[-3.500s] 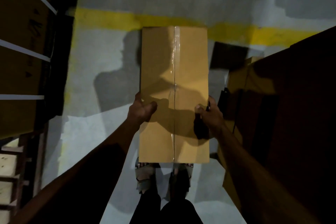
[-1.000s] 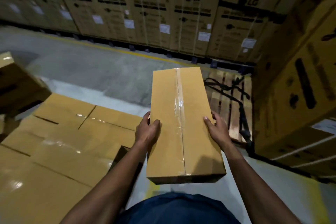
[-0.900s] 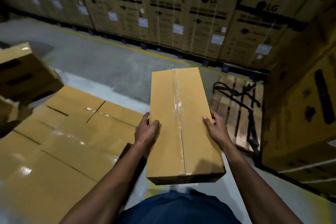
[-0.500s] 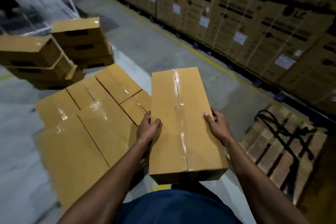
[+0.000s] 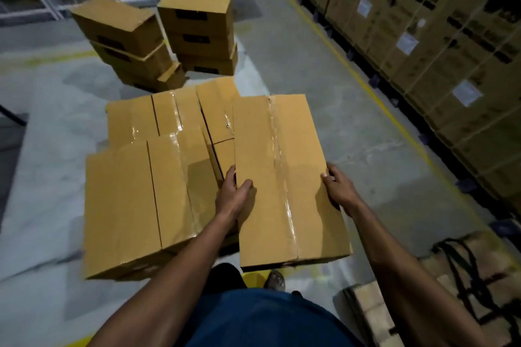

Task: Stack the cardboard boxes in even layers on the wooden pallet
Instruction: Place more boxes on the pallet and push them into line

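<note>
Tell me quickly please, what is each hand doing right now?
Left hand: closed on the left edge of the cardboard box, thumb on top.
Right hand: closed on the same box's right edge.

Matt cardboard box (image 5: 284, 177) sealed with glossy clear tape (image 5: 280, 166).

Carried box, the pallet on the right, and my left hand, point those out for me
carried box (image 5: 284, 177), head view, taped top face.
wooden pallet (image 5: 375, 315), head view, near plank.
left hand (image 5: 232, 196), head view, back of hand.
</note>
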The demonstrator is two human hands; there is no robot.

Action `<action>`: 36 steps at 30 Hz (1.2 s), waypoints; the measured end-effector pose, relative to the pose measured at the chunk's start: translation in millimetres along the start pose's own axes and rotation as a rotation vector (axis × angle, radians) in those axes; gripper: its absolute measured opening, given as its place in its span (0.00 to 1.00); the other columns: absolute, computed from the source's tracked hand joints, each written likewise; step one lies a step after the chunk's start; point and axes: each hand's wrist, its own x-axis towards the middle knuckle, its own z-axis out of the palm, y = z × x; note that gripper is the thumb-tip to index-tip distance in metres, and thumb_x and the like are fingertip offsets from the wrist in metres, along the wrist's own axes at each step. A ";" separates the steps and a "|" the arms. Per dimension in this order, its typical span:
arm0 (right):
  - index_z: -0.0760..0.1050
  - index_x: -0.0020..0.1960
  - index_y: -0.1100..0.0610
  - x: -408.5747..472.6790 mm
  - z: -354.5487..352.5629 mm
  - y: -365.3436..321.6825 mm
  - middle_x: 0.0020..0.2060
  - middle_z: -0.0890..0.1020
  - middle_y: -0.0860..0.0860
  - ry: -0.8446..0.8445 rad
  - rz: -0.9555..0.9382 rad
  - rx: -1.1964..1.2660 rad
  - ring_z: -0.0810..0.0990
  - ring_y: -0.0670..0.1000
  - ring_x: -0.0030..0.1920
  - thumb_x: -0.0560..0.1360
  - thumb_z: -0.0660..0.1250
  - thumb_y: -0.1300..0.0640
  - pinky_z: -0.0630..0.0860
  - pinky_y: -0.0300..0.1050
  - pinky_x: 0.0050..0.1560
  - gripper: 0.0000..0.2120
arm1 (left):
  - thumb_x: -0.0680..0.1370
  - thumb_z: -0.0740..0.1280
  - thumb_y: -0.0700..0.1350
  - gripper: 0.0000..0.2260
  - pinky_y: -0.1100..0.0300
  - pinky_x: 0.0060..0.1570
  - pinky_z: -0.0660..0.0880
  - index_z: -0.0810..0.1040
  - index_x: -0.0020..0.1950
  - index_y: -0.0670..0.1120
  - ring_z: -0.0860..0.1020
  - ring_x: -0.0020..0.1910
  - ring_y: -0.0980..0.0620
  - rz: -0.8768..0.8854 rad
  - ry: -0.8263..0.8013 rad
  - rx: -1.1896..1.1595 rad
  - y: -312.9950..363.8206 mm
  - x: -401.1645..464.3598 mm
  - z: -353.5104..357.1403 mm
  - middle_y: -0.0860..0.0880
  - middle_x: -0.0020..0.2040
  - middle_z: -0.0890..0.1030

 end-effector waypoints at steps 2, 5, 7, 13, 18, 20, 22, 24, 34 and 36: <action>0.69 0.76 0.47 21.2 0.9 -4.2 0.68 0.77 0.47 -0.026 -0.003 0.002 0.76 0.53 0.66 0.86 0.59 0.53 0.73 0.53 0.67 0.19 | 0.69 0.65 0.65 0.40 0.45 0.72 0.72 0.61 0.82 0.62 0.73 0.73 0.48 -0.015 0.008 -0.013 -1.1 13.6 2.1 0.54 0.77 0.73; 0.69 0.77 0.49 49.9 9.8 -5.8 0.70 0.76 0.51 -0.041 0.017 -0.019 0.75 0.56 0.68 0.86 0.58 0.55 0.73 0.54 0.68 0.19 | 0.69 0.65 0.65 0.41 0.44 0.73 0.71 0.60 0.82 0.61 0.72 0.74 0.49 -0.038 0.006 -0.027 0.0 33.9 3.4 0.54 0.77 0.72; 0.68 0.77 0.51 65.9 15.8 -11.2 0.71 0.75 0.52 -0.029 0.027 -0.041 0.74 0.57 0.70 0.86 0.58 0.56 0.71 0.53 0.67 0.20 | 0.73 0.66 0.61 0.38 0.44 0.73 0.71 0.60 0.82 0.61 0.72 0.73 0.49 -0.039 0.004 -0.035 3.9 45.6 2.9 0.54 0.77 0.72; 0.68 0.77 0.50 124.9 35.4 -7.6 0.72 0.75 0.54 -0.075 0.062 -0.090 0.73 0.59 0.70 0.86 0.58 0.54 0.71 0.58 0.69 0.20 | 0.82 0.68 0.50 0.33 0.51 0.73 0.69 0.58 0.84 0.58 0.71 0.74 0.49 -0.061 0.024 -0.069 9.8 82.8 2.2 0.52 0.78 0.71; 0.66 0.78 0.48 164.7 43.2 -7.6 0.74 0.73 0.52 -0.127 0.108 -0.053 0.71 0.58 0.73 0.86 0.58 0.55 0.69 0.61 0.72 0.21 | 0.82 0.68 0.48 0.32 0.54 0.71 0.70 0.59 0.83 0.60 0.73 0.68 0.55 -0.100 0.034 -0.093 11.7 107.5 6.1 0.54 0.74 0.74; 0.65 0.78 0.48 186.6 47.3 -3.7 0.74 0.72 0.53 -0.166 0.098 -0.051 0.70 0.58 0.73 0.86 0.58 0.55 0.69 0.61 0.73 0.21 | 0.81 0.68 0.48 0.32 0.55 0.69 0.71 0.59 0.83 0.59 0.74 0.66 0.57 -0.115 0.057 -0.097 11.1 120.7 12.0 0.55 0.72 0.76; 0.65 0.79 0.49 209.1 53.1 4.3 0.74 0.72 0.52 -0.216 0.101 -0.040 0.70 0.57 0.73 0.86 0.57 0.56 0.69 0.59 0.73 0.21 | 0.81 0.68 0.46 0.32 0.55 0.68 0.72 0.60 0.83 0.59 0.76 0.64 0.56 -0.128 0.084 -0.104 8.2 134.1 19.5 0.56 0.70 0.77; 0.65 0.78 0.49 231.5 63.1 11.9 0.74 0.72 0.51 -0.251 0.073 -0.041 0.70 0.55 0.73 0.85 0.57 0.56 0.68 0.58 0.74 0.21 | 0.81 0.69 0.46 0.33 0.52 0.69 0.73 0.60 0.83 0.59 0.77 0.65 0.54 -0.160 0.110 -0.099 0.5 150.1 29.4 0.55 0.70 0.77; 0.68 0.77 0.50 321.6 134.0 83.0 0.71 0.76 0.50 -0.334 0.012 0.024 0.74 0.53 0.70 0.81 0.58 0.56 0.70 0.58 0.74 0.24 | 0.82 0.68 0.42 0.32 0.58 0.62 0.72 0.61 0.83 0.58 0.76 0.51 0.73 -0.263 0.192 -0.111 -51.9 229.6 62.0 0.67 0.57 0.75; 0.69 0.76 0.46 330.4 148.6 91.1 0.71 0.76 0.48 -0.342 0.048 0.053 0.73 0.53 0.71 0.81 0.58 0.58 0.69 0.60 0.74 0.24 | 0.82 0.67 0.41 0.31 0.61 0.59 0.70 0.62 0.83 0.57 0.73 0.43 0.80 -0.263 0.205 -0.119 -61.9 242.1 65.0 0.69 0.54 0.73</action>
